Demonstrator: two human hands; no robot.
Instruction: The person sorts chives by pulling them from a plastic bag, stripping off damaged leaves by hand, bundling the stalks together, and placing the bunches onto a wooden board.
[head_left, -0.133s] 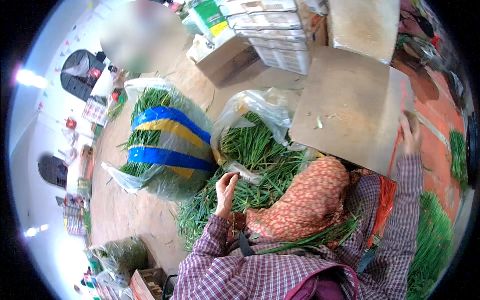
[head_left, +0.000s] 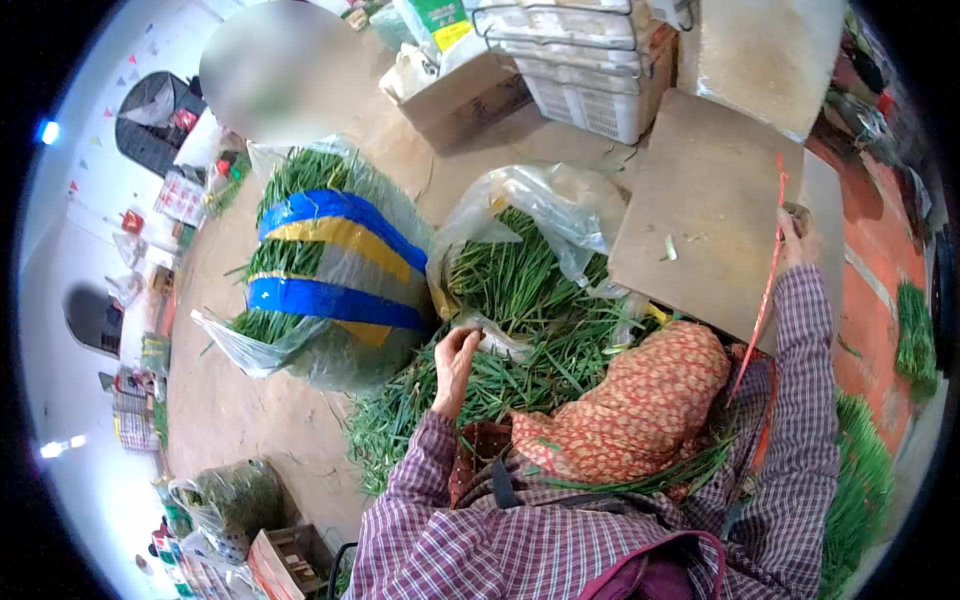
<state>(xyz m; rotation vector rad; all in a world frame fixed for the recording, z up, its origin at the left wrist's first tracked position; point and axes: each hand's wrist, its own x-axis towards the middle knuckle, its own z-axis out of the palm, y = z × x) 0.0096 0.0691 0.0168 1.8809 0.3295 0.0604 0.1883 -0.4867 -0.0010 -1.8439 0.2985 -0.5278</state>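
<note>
My right hand point(head_left: 800, 242) is closed on a long red plastic strip point(head_left: 764, 305) beside the cardboard-covered surface point(head_left: 712, 210). The strip runs from above my fingers down toward my lap. Something small and brownish shows at those fingertips, too unclear to name. My left hand point(head_left: 456, 368) is pinched over a heap of loose green stalks point(head_left: 415, 410); a tiny dark bit may be between the fingertips. Across my lap lies a red patterned cloth point(head_left: 630, 405), with a few long green leaves point(head_left: 690, 468) along its near edge.
An open plastic bag of green stalks point(head_left: 510, 275) stands ahead, beside a bundle wrapped in blue and yellow tape point(head_left: 340, 265). White crates point(head_left: 580, 85) and a cardboard box point(head_left: 465, 95) stand at the back. More green bunches point(head_left: 858, 490) lie at my right.
My right hand has shifted a little left and up, and the red strip now hangs taut, clear of the cardboard's edge. My left hand stays pinched. The view has shifted slightly.
</note>
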